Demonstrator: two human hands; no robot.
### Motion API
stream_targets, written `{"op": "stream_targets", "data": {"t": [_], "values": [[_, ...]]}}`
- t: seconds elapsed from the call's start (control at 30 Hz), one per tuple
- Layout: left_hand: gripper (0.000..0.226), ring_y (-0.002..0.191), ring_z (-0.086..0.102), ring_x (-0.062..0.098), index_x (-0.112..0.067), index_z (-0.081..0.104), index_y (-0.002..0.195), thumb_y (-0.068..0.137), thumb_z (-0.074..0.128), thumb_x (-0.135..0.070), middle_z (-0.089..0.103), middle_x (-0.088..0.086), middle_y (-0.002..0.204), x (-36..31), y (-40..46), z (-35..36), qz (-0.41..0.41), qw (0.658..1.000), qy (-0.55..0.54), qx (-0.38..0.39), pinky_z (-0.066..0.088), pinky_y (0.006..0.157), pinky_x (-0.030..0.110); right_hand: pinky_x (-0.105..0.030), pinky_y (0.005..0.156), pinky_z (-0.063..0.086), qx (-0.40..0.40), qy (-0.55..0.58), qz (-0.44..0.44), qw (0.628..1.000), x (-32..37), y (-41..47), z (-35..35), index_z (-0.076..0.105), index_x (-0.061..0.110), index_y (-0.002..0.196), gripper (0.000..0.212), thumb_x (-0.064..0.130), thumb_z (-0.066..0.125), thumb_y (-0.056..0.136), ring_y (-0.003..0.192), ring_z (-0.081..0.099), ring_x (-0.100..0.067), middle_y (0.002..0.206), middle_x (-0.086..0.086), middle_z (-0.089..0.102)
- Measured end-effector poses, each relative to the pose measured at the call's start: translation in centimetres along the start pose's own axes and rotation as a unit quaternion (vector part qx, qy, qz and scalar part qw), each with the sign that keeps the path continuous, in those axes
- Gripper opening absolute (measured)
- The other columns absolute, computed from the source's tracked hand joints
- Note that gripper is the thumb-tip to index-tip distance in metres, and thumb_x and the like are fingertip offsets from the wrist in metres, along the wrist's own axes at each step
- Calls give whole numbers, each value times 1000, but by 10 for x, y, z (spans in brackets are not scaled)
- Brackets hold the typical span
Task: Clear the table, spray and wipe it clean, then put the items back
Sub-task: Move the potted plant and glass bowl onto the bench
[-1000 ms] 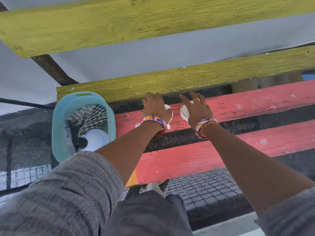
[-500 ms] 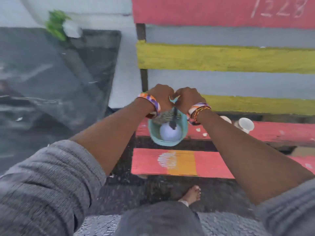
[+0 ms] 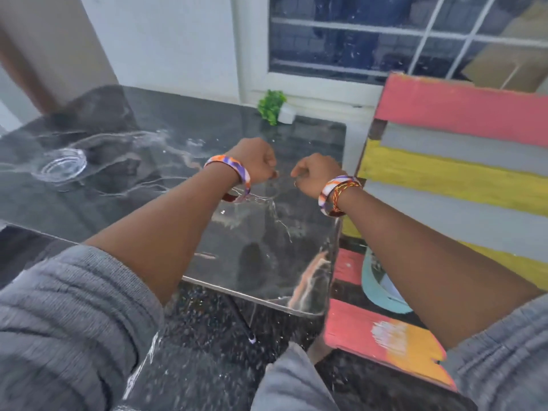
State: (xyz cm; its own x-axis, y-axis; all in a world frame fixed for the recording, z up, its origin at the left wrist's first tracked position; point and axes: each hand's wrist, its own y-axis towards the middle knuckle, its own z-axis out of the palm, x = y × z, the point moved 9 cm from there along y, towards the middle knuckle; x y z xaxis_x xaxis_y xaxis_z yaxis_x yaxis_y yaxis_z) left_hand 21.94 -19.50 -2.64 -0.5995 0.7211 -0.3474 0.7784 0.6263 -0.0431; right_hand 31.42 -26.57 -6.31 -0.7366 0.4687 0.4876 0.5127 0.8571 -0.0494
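Observation:
A glossy black marble table (image 3: 124, 179) fills the left and middle. On it stand a clear glass ashtray (image 3: 60, 166) at the left and a small green plant in a white pot (image 3: 274, 107) at the far edge. My left hand (image 3: 256, 161) and my right hand (image 3: 315, 173) hover over the table's right part, both curled into loose fists with nothing visible in them. The teal basket (image 3: 376, 289) sits on the pallet bench at the right, mostly hidden behind my right forearm.
A painted pallet bench (image 3: 382, 336) with a red, yellow and grey slatted back (image 3: 456, 161) stands right of the table. A window (image 3: 385, 34) and a white wall lie behind. The floor below is dark and speckled.
My hands let go of the teal basket, which now rests on the bench. My view swung left from the bench to the table, and both hands moved over the tabletop.

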Motion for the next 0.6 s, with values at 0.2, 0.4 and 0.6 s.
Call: {"op": "stream_targets", "data": {"t": [0.2, 0.4, 0.6], "values": [[35, 115, 56, 33, -2, 63, 116, 86, 61, -21, 63, 18, 123, 39, 32, -14, -14, 1000, -5, -13, 44, 94, 32, -30, 94, 45, 3, 2, -14, 1000, 31, 61, 11, 67, 13, 109, 28, 9, 58, 83, 110, 61, -28, 119, -12, 65], [39, 116, 56, 32, -4, 60, 120, 85, 60, -21, 61, 17, 124, 71, 114, -24, 20, 1000, 13, 6, 45, 97, 33, -31, 102, 38, -34, 5, 24, 999, 24, 163, 15, 43, 8, 137, 56, 10, 60, 83, 127, 46, -31, 141, -17, 44], [42, 119, 53, 34, -3, 57, 123, 85, 58, -22, 57, 19, 128, 103, 218, -23, 62, 996, 50, 39, 44, 101, 38, -41, 107, 36, -33, -45, 131, 990, -16, 278, 26, 21, 7, 144, 77, 9, 64, 81, 133, 34, -41, 147, -23, 26]]}}
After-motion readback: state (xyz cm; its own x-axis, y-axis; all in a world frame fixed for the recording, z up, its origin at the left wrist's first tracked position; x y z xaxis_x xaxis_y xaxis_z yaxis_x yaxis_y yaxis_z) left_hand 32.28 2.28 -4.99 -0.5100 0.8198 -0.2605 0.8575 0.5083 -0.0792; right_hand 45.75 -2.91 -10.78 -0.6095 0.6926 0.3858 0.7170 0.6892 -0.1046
